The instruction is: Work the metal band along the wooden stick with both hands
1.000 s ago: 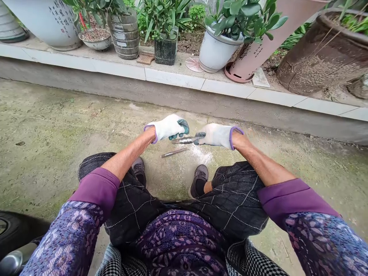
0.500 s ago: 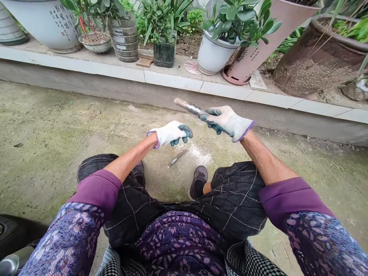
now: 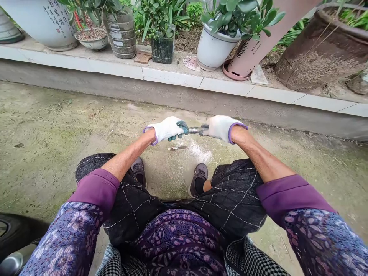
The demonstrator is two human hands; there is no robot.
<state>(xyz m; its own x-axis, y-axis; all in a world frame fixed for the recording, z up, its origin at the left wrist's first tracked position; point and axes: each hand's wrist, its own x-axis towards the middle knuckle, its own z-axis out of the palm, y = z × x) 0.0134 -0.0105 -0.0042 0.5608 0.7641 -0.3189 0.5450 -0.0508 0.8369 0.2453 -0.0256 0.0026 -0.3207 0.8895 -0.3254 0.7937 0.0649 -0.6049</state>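
Observation:
Both my hands wear white gloves with dark green fingers and purple cuffs. My right hand (image 3: 220, 128) is closed round a grey metal rod (image 3: 194, 130) that points left and lies level. My left hand (image 3: 169, 128) is curled shut at the rod's free end and touches it; what it holds there is hidden. A thin second metal piece (image 3: 177, 148) lies on the concrete just below the hands. A patch of white powder (image 3: 201, 153) marks the ground beside it.
I sit with knees apart, dark shoes (image 3: 199, 178) on the mossy concrete floor (image 3: 48, 130). A raised tiled ledge (image 3: 172, 78) runs across ahead, carrying several potted plants, a white pot (image 3: 214, 51) and a large brown pot (image 3: 319, 57). A dark wheel (image 3: 13, 234) sits at lower left.
My right hand had raised the rod up and away half a second ago; it has swung back down, and the rod's end meets my left hand again. The piece on the ground lies flatter.

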